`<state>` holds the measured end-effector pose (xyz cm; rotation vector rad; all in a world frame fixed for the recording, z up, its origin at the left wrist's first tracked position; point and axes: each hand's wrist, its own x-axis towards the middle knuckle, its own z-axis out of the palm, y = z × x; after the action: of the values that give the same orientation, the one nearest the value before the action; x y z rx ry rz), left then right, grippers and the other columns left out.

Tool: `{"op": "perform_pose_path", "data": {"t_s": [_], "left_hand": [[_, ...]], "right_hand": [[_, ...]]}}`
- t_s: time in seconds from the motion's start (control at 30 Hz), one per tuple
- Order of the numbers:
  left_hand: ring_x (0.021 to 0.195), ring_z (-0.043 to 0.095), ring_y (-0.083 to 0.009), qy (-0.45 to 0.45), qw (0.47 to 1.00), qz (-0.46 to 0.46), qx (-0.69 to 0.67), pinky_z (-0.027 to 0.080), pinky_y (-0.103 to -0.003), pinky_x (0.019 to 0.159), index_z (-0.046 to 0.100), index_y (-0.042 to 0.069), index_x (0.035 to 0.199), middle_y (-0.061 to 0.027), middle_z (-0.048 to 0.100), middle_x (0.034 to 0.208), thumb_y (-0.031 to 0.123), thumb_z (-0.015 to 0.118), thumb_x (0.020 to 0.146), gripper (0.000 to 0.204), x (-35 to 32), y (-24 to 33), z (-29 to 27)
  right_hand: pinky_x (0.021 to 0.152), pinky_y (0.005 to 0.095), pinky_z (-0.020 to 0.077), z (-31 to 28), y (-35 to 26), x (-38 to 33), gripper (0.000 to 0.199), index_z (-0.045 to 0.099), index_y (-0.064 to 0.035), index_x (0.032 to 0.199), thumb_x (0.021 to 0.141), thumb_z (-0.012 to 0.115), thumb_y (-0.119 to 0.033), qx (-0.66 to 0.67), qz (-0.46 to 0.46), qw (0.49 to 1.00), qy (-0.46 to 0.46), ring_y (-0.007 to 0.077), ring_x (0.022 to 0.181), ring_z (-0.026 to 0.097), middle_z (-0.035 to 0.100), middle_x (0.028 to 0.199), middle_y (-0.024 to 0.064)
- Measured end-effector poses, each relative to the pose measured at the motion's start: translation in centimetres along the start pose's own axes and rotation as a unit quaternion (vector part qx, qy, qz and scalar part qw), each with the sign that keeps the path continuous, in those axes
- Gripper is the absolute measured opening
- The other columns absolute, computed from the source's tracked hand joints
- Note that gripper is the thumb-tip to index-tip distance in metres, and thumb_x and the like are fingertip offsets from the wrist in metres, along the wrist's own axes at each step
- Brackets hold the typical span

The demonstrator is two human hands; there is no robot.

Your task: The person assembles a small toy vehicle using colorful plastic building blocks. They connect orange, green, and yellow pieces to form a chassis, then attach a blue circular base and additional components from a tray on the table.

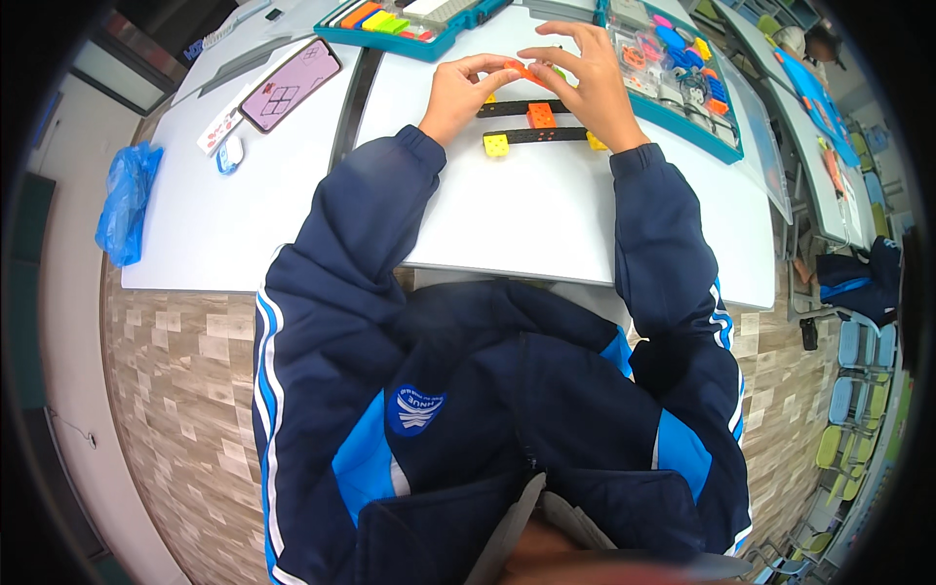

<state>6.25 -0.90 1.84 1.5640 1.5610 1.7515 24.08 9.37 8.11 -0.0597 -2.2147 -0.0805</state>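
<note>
Between my two hands is a small orange building piece (527,74). My left hand (462,92) pinches one end with thumb and fingertips. My right hand (593,86) grips the other end, its upper fingers raised and bent. Just below on the white table lies a partly built frame with two black beams, the nearer black beam (547,136) running parallel to the farther one. An orange block (540,115) sits across the middle of them. At the nearer beam's left end is a yellow cube (496,145); another yellow cube (596,142) is partly covered by my right hand.
A teal case of assorted parts (723,148) stands to the right, and another teal tray (436,49) holds coloured blocks at the back. On the left are a phone showing a diagram (292,86), a white and blue object (230,155) and a blue plastic bag (129,203).
</note>
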Motion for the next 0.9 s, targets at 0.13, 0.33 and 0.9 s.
{"op": "perform_pose_path", "data": {"t_s": [0.13,0.33,0.9], "left_hand": [[0.090,0.064,-0.0092,-0.014,0.999,0.002,-0.036,0.046,-0.023,0.077,0.070,0.004,0.109,-0.0048,0.072,0.097,0.024,0.070,0.092,0.027,0.0,0.4,0.5],[0.099,0.064,-0.0096,-0.065,0.991,-0.022,-0.118,0.045,-0.024,0.091,0.061,0.001,0.118,-0.0060,0.070,0.102,0.024,0.059,0.099,0.030,-0.4,1.8,1.1],[0.088,0.055,-0.0082,-0.067,0.993,-0.027,-0.095,0.045,-0.022,0.085,0.059,0.003,0.121,-0.0006,0.064,0.101,0.029,0.051,0.103,0.033,-0.5,1.9,1.4]], "right_hand": [[0.087,0.0344,0.0472,0.6,1.1,-0.5,0.014,0.073,-0.0122,0.099,0.089,0.068,-0.019,0.052,0.039,0.997,-0.046,0.0231,0.102,0.059,0.067,0.106,0.0036],[0.075,0.0301,0.0511,1.4,0.7,-1.6,0.018,0.068,-0.0034,0.102,0.094,0.063,-0.019,0.139,0.187,0.971,-0.054,0.0203,0.084,0.067,0.071,0.093,0.0070],[0.078,0.0215,0.0481,0.2,1.2,-2.6,0.033,0.067,-0.0025,0.110,0.088,0.072,-0.027,0.433,0.349,0.821,-0.131,0.0087,0.085,0.062,0.069,0.092,0.0016]]}}
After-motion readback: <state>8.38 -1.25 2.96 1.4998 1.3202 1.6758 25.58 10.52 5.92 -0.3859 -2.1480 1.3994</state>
